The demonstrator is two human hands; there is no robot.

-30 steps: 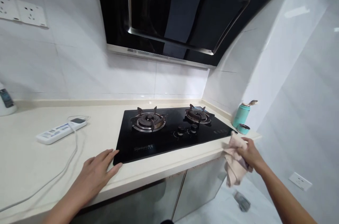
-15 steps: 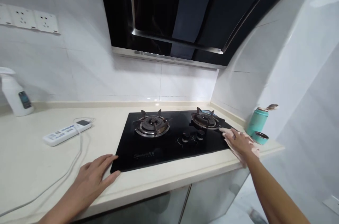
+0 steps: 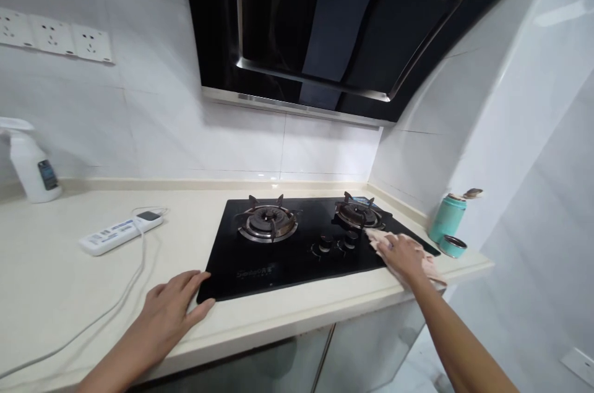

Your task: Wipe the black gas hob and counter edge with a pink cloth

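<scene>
A black glass gas hob (image 3: 283,260) with two burners and two knobs (image 3: 338,243) is set into the cream countertop (image 3: 60,275). My right hand (image 3: 401,254) lies flat on a pinkish cloth (image 3: 431,268), pressing it onto the hob's front right part, just right of the knobs. My left hand (image 3: 172,309) rests flat on the counter with fingers spread, its fingertips touching the hob's front left corner.
A teal flask (image 3: 446,217) and its lid (image 3: 452,246) stand at the counter's right end. A white power strip (image 3: 119,231) with a trailing cable lies left of the hob. A white spray bottle (image 3: 31,163) stands far left. A black range hood (image 3: 325,28) hangs above.
My right hand lifted the cloth from the counter's front edge onto the hob, then slid it left toward the knobs. My left hand stayed put.
</scene>
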